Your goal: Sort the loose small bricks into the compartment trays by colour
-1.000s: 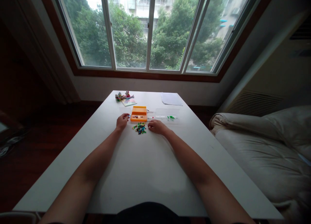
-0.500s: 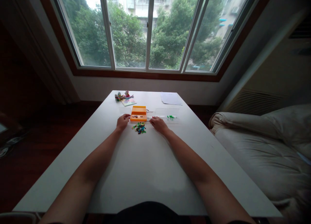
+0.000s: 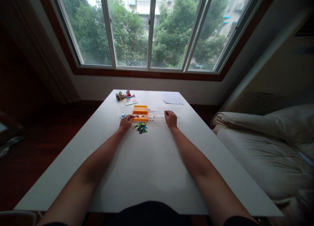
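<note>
Head: two hands [image 3: 126,121] [image 3: 171,119], one orange box [image 3: 140,111] (open).

An open orange case [image 3: 140,109] lies between clear trays [image 3: 126,111] on the bench [image 3: 152,164], dark bits [image 3: 142,116] inside, a loose multicoloured heap [image 3: 141,127] just before it

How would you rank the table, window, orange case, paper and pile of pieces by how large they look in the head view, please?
1. Table
2. Window
3. Orange case and paper: too alike to rank
4. Pile
</note>
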`<state>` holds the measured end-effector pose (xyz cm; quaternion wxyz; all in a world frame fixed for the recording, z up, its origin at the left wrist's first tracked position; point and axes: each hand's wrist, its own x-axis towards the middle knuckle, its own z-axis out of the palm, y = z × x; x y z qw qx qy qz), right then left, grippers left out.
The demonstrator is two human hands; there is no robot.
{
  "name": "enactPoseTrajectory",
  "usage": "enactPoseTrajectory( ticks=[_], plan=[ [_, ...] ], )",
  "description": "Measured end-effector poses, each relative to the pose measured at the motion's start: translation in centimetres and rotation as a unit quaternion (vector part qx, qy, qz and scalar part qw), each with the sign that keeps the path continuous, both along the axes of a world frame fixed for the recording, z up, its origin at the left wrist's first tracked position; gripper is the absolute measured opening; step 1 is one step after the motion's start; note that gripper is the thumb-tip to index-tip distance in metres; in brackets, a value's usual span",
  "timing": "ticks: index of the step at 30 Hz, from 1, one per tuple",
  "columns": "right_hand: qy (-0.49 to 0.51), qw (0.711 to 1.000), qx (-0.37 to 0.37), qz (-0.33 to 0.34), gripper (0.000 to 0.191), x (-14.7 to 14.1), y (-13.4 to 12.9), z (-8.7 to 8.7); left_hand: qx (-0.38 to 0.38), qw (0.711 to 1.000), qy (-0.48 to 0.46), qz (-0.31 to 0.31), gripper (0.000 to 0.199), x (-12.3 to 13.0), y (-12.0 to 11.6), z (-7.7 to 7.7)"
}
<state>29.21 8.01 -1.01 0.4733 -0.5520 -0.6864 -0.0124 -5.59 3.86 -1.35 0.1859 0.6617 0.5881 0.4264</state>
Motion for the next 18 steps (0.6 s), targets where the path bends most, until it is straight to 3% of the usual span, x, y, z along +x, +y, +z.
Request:
enactPoseTrajectory(
  ticks=[4,9,18],
  plan=[
    [0.003,1.000,-0.017,0.010,0.034,0.1,-0.2,0.1,0.010,0.999,0.040,-0.032,0.025,0.8,-0.6,0.4],
    [-0.024,0.999,-0.027,0.036,0.031,-0.8,-1.7,1.0,0.006,0.998,0.052,-0.037,0.024,0.8,-0.5,0.4],
    [-0.132,0.962,-0.074,0.229,0.018,-5.8,-4.3,1.0,0.007,0.998,0.054,-0.041,0.024,0.6,-0.3,0.1]
  ],
)
